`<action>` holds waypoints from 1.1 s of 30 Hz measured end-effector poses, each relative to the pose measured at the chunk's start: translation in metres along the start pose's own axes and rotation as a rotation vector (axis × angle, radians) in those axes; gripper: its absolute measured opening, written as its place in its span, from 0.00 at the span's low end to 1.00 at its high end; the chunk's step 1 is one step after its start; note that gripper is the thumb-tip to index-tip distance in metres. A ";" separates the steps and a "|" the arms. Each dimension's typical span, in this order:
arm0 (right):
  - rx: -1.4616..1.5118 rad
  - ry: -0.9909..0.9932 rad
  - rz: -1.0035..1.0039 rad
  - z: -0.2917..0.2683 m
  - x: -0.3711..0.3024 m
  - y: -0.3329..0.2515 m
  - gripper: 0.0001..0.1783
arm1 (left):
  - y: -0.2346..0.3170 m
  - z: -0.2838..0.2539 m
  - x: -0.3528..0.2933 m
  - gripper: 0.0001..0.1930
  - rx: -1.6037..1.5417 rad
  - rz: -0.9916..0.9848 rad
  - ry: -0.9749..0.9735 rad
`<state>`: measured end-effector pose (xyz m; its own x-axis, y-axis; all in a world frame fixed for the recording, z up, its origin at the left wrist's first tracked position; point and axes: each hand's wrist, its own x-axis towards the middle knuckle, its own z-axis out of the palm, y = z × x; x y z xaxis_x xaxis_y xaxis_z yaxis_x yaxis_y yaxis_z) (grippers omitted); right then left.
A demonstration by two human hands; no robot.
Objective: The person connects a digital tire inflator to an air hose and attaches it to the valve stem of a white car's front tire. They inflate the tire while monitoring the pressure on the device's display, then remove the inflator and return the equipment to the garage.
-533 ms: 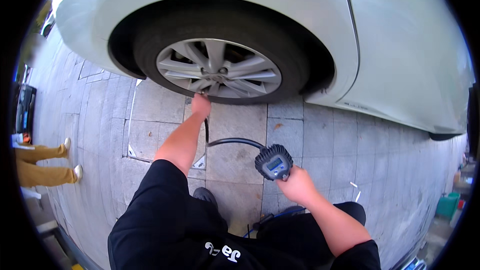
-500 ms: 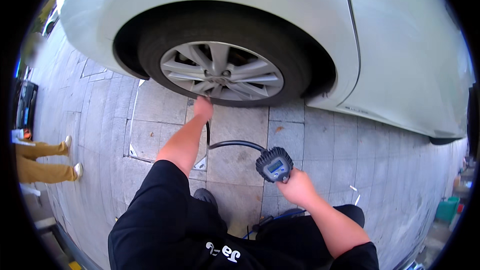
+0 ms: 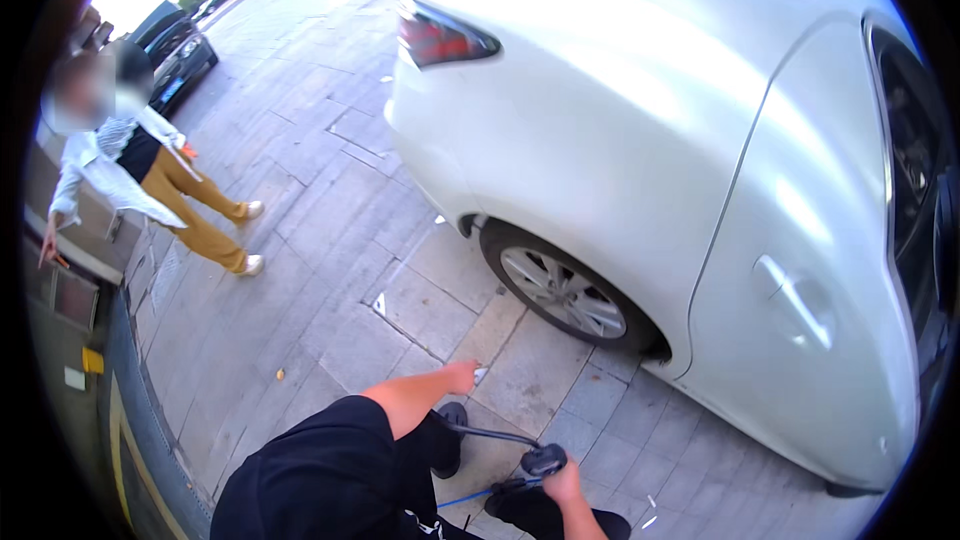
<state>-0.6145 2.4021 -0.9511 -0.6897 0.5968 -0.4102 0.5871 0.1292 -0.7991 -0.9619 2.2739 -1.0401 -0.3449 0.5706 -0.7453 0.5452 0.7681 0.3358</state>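
Note:
My right hand (image 3: 565,481) is closed around the grip of a tire inflator gauge (image 3: 543,459) with a dark round head, held low over my legs. From the gauge a black hose (image 3: 490,432) runs left and passes out of sight by my left forearm. My left hand (image 3: 460,376) is held out above the paving, apart from the wheel (image 3: 563,292). Its fingers look curled; what they hold, if anything, is hidden. The wheel has a silver multi-spoke rim and sits under the rear arch of a white car (image 3: 610,140).
A person (image 3: 195,195) in tan trousers and a white shirt stands at the left with arms spread. Behind them is a dark car (image 3: 180,60). A blue hose (image 3: 465,498) lies by my feet. Grey stone paving (image 3: 320,240) covers the ground.
My left hand has come away from the bottom of the wheel. The view has swung up and left, bringing in the tail light and the whole person. The gauge stays in my right hand.

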 end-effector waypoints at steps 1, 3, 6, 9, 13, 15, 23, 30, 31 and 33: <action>-0.017 -0.088 -0.074 0.006 -0.013 -0.011 0.15 | -0.007 -0.019 -0.035 0.28 -0.001 0.006 0.054; -0.057 -0.224 -0.134 -0.001 -0.045 -0.064 0.16 | -0.005 -0.066 -0.117 0.26 0.016 -0.069 0.059; -0.172 -0.289 -0.258 -0.025 -0.103 -0.161 0.11 | 0.018 -0.112 -0.237 0.23 0.243 0.095 0.155; -0.117 -0.289 -0.080 -0.058 -0.165 -0.283 0.13 | 0.031 -0.160 -0.325 0.19 -0.275 0.299 0.182; -0.194 -0.460 0.028 -0.057 -0.197 -0.346 0.18 | 0.102 -0.319 -0.535 0.14 -0.660 0.310 0.345; -0.138 -0.397 -0.158 -0.065 -0.221 -0.367 0.20 | 0.144 -0.406 -0.617 0.12 -0.669 0.552 0.516; 0.435 -0.246 -0.379 -0.033 -0.263 -0.428 0.21 | 0.284 -0.578 -0.975 0.24 0.145 1.801 1.395; 0.144 0.102 -0.075 -0.048 -0.380 -0.372 0.25 | 0.327 -0.536 -0.968 0.24 0.202 2.046 1.349; 0.106 0.078 -0.059 -0.039 -0.379 -0.389 0.25 | 0.322 -0.533 -0.996 0.24 0.283 2.017 1.388; 0.074 0.164 -0.007 -0.034 -0.405 -0.369 0.24 | 0.331 -0.523 -1.005 0.24 0.270 2.038 1.385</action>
<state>-0.5372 2.1396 -0.4751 -0.6119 0.7178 -0.3322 0.5454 0.0787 -0.8345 -0.8344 2.1063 0.1207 0.4596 0.0881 0.8837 0.6905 -0.6612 -0.2932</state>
